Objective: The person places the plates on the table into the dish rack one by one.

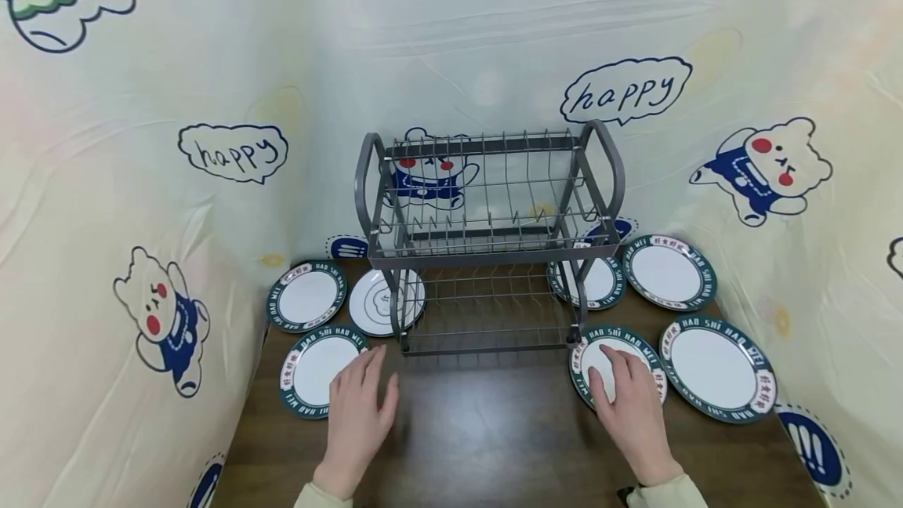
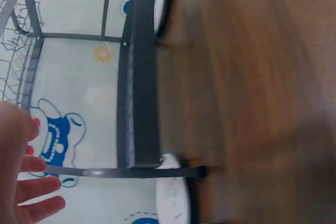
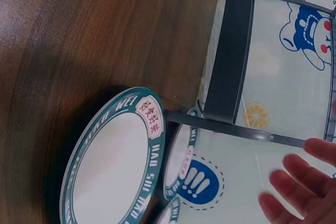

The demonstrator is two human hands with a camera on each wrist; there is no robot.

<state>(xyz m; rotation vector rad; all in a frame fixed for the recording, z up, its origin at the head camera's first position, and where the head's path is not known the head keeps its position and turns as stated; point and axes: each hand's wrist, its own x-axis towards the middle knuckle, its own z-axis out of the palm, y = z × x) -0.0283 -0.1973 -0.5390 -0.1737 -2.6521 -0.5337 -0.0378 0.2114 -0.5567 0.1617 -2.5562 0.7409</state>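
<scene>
My left hand [image 1: 360,418] hovers in front of the dish rack, its fingertips overlapping the right edge of a green-rimmed plate [image 1: 313,371] in the head view. Its fingers are spread and hold nothing. On the other side, my right hand [image 1: 631,414] reaches over another green-rimmed plate [image 1: 591,353], hiding part of it, with loosely extended fingers. A two-tier grey wire dish rack [image 1: 487,257] stands between and beyond the hands, with no dishes in its tiers. The right wrist view shows the plate [image 3: 113,166] below the relaxed fingers [image 3: 302,177].
Behind the left plate lie a green-rimmed plate [image 1: 306,296] and a white plate [image 1: 370,300], partly behind a rack leg. More green-rimmed plates [image 1: 670,273] lie at the right, one [image 1: 718,367] near the wooden table's [image 1: 480,429] right edge. Printed cloth [image 1: 458,38] hangs around the table.
</scene>
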